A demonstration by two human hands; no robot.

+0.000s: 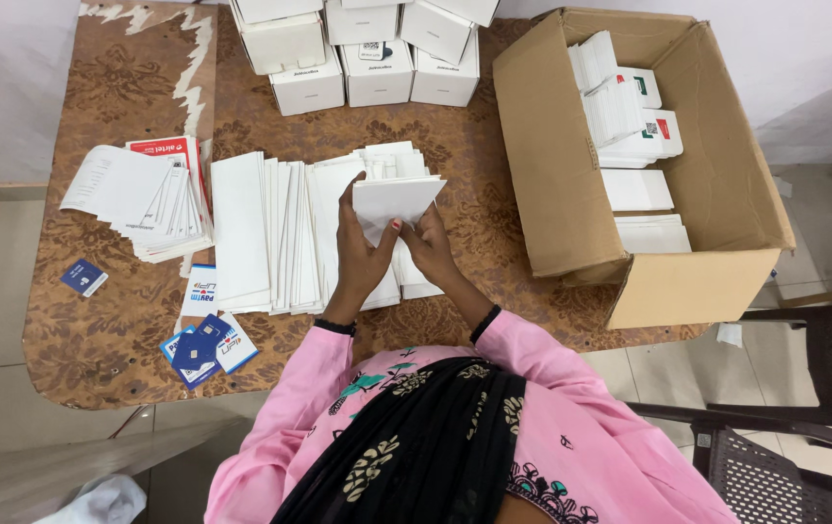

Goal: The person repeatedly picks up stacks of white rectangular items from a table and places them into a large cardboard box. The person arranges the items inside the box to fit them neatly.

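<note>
Now both hands, left (pixel 358 254) and right (pixel 431 247), pinch one white envelope (pixel 395 199) above the fanned stacks (pixel 270 233), near the cardboard box (pixel 571 223).

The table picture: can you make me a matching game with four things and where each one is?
Things:
1. white envelope
2. cardboard box
3. small white boxes
4. blue cards

Places:
A. far edge of the table, stacked
B. held in the left hand and right hand
C. near edge, beside the person's left sleeve
D. right end of the table, open, with white packs inside

Pairs: 1-B, 2-D, 3-A, 4-C
</note>
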